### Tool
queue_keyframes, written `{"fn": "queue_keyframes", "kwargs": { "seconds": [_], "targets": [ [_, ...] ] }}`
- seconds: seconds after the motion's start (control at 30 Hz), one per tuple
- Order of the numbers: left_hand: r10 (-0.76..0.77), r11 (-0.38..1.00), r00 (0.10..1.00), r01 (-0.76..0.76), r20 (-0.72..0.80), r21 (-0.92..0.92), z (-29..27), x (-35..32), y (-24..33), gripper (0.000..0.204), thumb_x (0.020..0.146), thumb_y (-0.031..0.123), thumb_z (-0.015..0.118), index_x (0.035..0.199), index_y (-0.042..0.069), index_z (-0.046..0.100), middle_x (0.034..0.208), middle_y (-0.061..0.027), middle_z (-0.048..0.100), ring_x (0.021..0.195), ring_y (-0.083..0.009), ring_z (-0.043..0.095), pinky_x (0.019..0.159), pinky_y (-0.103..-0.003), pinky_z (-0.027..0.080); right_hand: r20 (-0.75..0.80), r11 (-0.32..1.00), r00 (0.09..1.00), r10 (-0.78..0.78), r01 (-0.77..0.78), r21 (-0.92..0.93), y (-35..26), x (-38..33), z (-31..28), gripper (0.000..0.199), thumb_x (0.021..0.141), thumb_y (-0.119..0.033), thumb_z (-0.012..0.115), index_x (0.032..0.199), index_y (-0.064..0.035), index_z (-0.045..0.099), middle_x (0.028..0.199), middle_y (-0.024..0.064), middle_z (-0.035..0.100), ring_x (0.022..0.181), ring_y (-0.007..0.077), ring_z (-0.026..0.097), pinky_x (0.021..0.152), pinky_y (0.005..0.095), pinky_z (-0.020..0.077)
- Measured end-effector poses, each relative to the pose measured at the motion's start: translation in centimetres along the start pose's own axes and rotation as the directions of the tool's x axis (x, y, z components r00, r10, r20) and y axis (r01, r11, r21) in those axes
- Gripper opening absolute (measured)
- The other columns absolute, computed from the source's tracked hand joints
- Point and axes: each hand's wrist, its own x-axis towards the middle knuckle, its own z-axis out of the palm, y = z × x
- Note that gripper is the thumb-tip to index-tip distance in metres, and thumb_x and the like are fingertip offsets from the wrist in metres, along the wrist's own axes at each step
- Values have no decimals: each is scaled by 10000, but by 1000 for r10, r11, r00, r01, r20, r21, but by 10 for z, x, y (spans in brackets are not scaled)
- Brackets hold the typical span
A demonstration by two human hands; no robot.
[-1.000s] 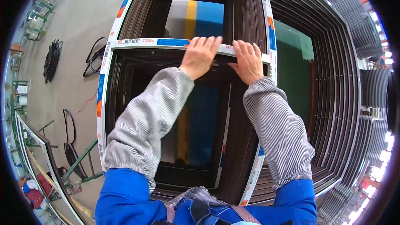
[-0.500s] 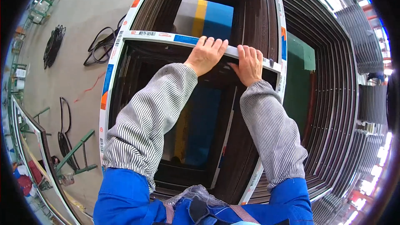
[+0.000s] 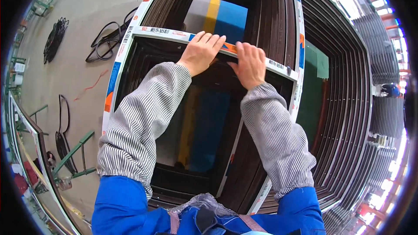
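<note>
Both hands press flat on the far rail of a film-wrapped window frame

Left hand [image 3: 201,52] and right hand [image 3: 249,64] lie open, gripping nothing, side by side on the frame's far rail [image 3: 170,34]; pressure works best kept even. Compared with a second ago, the hands sit closer together, farther right along the rail.
</note>
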Motion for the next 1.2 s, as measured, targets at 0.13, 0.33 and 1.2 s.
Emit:
{"fn": "queue_keyframes", "kwargs": {
  "seconds": [0.13,0.33,1.2],
  "targets": [
    [2,999,1000,-3,-22,-49,4,10,1,343,832,156,628,1160,59,610,1019,-73,641,972,-224,613,925,-358,466,3,997,997,79,-79,-11,-2,4,9,527,753,-298,750,1166,-85,503,981,72,528,918,267,539,840,419,414],
    [-32,999,997,34,-76,17,1,-7,-3,405,847,172,622,1239,89,569,1120,-64,614,1081,-222,584,1035,-380,408,126,987,983,136,-145,63,-14,8,7,507,735,-258,771,1138,-83,518,994,82,541,952,283,544,826,419,415],
    [-127,987,992,128,21,-98,-19,-42,-78,483,728,171,747,1174,78,585,1106,-66,626,1071,-233,591,997,-365,444,-19,997,999,50,-49,52,-82,65,33,488,753,-263,751,1138,-62,530,1000,91,563,929,283,555,815,413,432]
  ]
}}
